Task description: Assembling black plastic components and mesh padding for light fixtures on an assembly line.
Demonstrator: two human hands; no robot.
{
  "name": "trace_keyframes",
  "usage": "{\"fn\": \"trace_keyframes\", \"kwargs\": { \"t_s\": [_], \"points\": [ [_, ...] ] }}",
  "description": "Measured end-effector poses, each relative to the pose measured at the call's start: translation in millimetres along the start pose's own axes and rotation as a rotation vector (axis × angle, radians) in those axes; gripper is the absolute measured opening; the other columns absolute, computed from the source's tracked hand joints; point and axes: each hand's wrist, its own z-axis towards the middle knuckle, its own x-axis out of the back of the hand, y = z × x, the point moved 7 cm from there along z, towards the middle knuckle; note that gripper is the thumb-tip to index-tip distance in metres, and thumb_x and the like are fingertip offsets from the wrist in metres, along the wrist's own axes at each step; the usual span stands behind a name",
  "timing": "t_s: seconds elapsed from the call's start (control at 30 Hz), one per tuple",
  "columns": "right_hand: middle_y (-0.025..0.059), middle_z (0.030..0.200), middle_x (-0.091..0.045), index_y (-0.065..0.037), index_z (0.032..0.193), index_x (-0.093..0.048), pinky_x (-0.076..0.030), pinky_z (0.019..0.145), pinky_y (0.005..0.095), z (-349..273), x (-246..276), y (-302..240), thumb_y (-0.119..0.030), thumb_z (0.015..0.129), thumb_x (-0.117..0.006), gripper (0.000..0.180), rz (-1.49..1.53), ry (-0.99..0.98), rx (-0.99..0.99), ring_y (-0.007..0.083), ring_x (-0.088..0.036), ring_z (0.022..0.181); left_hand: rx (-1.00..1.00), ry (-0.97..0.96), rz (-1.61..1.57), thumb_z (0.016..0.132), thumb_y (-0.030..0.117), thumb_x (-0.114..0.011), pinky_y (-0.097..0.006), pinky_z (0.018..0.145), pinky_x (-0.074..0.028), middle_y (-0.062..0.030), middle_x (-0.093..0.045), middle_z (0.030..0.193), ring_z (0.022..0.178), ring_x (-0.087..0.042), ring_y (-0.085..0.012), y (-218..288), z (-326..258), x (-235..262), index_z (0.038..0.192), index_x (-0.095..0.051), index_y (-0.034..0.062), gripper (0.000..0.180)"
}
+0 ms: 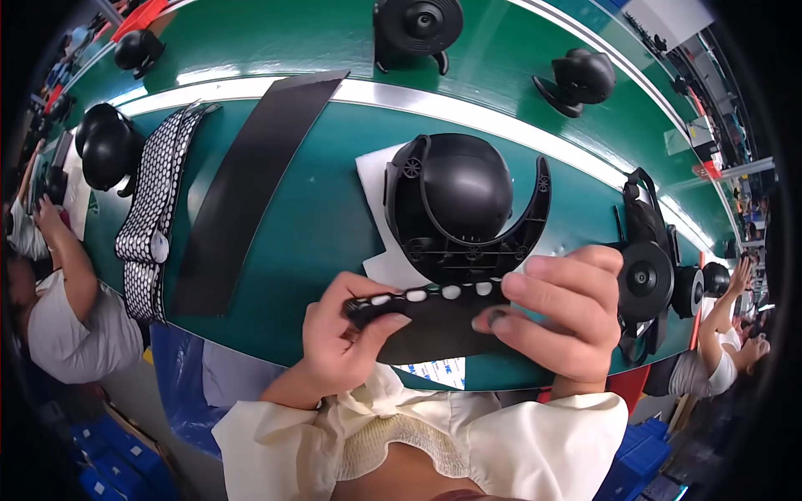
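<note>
Low over the bench's near edge, I hold a black strip with a row of white oval pads (pixel 452 291) and a dark flat face hanging below. My left hand (pixel 342 334) pinches its left end between thumb and fingers. Curled around its right end is my right hand (pixel 564 317), with a small dark round piece (pixel 497 317) at a fingertip. Just beyond the strip stands a black ball-shaped housing (pixel 468 188) in a curved black bracket (pixel 539 209), partly on a white sheet (pixel 376 188). The hands hide part of the strip.
Left on the green bench (pixel 326 200) lie a long black sheet (pixel 251 192) and a folded band of white dots (pixel 159 209). More black housings (pixel 109 150) stand left, right (pixel 643 280) and on the far green surface (pixel 418 25). Other people (pixel 75 326) sit at both sides.
</note>
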Motion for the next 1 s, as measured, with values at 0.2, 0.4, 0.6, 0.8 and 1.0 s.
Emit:
{"fn": "trace_keyframes", "kwargs": {
  "t_s": [0.2,0.4,0.6,0.8,1.0],
  "points": [
    [0.0073,0.078,-0.062,-0.001,0.09,-0.055,-0.037,0.061,0.0254,16,-38,9,-0.008,0.056,-0.076,0.041,0.458,-0.236,-0.345,0.0174,-0.053,0.067,-0.259,-0.091,0.336,0.072,0.005,-0.063,-0.023,0.047,-0.044,-0.0099,-0.058,0.061,0.053,-0.06,-0.02,5,-1,-11,0.083,-0.054,0.0025,0.014],
    [0.0034,0.073,-0.056,-0.003,0.084,-0.058,-0.037,0.053,0.024,21,-38,-9,-0.005,0.061,-0.068,0.026,0.294,-0.315,-0.241,0.0144,-0.051,0.063,-0.223,-0.146,0.391,0.066,0.003,-0.063,-0.027,0.045,-0.043,-0.0115,-0.055,0.059,0.051,-0.057,-0.0253,-6,-3,-16,0.084,-0.054,0.0036,0.021],
    [0.01,0.076,-0.056,-0.002,0.085,-0.055,-0.043,0.057,0.0228,7,-51,-14,-0.002,0.064,-0.059,0.022,0.771,-0.497,0.02,0.0175,-0.055,0.067,0.094,-0.105,0.167,0.078,0.005,-0.058,-0.022,0.058,-0.045,-0.0083,-0.058,0.067,0.064,-0.057,-0.0102,-15,9,-9,0.095,-0.049,0.0002,0.019],
    [0.0077,0.083,-0.05,0.001,0.106,-0.035,-0.037,0.061,0.0168,23,-47,58,0.011,0.072,-0.054,0.04,0.68,-0.07,-0.617,0.0077,-0.047,0.069,-0.158,-0.169,0.245,0.072,-0.001,-0.058,-0.03,0.077,-0.038,-0.0138,-0.04,0.102,0.084,-0.046,-0.0245,-8,6,-14,0.088,-0.049,0.0009,0.018],
    [0.0049,0.083,-0.051,0.001,0.106,-0.038,-0.036,0.061,0.0158,32,-75,73,0.009,0.074,-0.053,0.036,0.684,-0.172,-0.651,0.0052,-0.046,0.07,-0.452,-0.183,0.421,0.066,0.001,-0.065,-0.046,0.093,-0.03,-0.0276,-0.023,0.129,0.122,-0.018,-0.0456,9,8,-24,0.077,-0.045,-0.0008,0.023]
  ]
}}
